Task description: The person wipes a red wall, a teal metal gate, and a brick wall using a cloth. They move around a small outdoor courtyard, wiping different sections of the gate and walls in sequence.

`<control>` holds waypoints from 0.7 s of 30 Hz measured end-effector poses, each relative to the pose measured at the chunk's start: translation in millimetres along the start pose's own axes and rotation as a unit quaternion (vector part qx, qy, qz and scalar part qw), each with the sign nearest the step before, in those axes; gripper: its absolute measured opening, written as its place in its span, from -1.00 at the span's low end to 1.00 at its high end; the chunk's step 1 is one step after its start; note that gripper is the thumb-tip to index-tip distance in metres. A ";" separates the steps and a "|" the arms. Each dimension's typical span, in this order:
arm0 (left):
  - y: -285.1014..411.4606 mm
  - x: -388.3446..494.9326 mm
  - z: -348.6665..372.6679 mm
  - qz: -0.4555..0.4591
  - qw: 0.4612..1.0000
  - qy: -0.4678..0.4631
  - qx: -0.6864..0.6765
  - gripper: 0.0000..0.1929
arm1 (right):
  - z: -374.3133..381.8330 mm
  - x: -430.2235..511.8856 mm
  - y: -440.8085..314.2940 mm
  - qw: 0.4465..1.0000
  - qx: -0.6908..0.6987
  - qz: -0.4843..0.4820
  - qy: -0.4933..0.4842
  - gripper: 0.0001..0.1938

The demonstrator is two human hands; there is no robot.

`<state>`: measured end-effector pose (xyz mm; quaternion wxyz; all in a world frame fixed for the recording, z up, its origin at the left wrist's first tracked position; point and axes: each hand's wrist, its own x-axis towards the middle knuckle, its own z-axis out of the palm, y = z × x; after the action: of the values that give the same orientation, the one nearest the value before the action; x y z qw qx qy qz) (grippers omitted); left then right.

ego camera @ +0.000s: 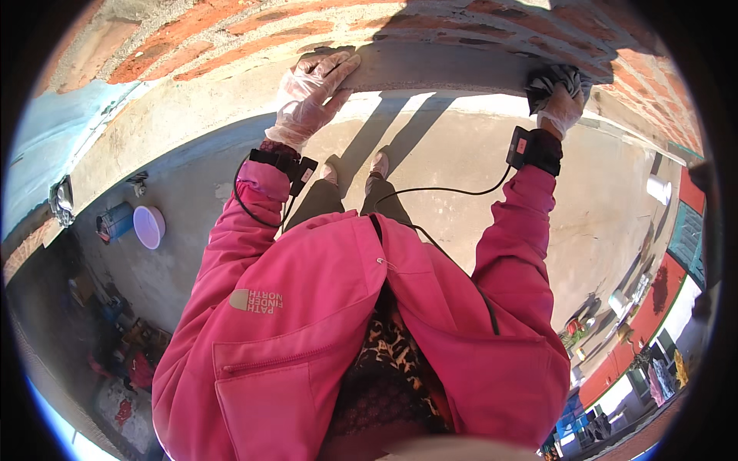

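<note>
A long grey ledge [438, 68] runs along the foot of a brick wall at the top of the view. My left hand [316, 92], in a clear plastic glove, rests with its fingers spread on the ledge's left end. In my right hand [559, 106], also in a clear glove, is a bunched dark and white striped cloth [550, 85], pressed on the ledge's right end. A small dark thing lies partly under my left fingertips; what it is I cannot tell.
Brick wall [277, 29] rises beyond the ledge. Down on the concrete floor [461, 167], far left, are a lilac basin [149, 227] and a blue bucket [115, 222]. A crumpled cloth [61, 200] lies on the left wall's edge. A white bucket [658, 189] stands far right. Black cables run from both wrists.
</note>
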<state>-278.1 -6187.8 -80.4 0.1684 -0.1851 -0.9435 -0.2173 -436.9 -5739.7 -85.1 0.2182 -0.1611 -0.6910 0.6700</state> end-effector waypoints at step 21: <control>-68.9 -59.5 -62.0 0.114 0.991 -0.036 -0.062 -0.43 | 142.5 -228.5 2.3 0.992 -0.112 -0.041 -0.026 -0.56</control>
<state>-240.4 -6291.2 -75.5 0.1460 -0.3092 -0.9064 -0.2481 -315.9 -5979.2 -107.9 0.2082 -0.1389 -0.7733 0.5826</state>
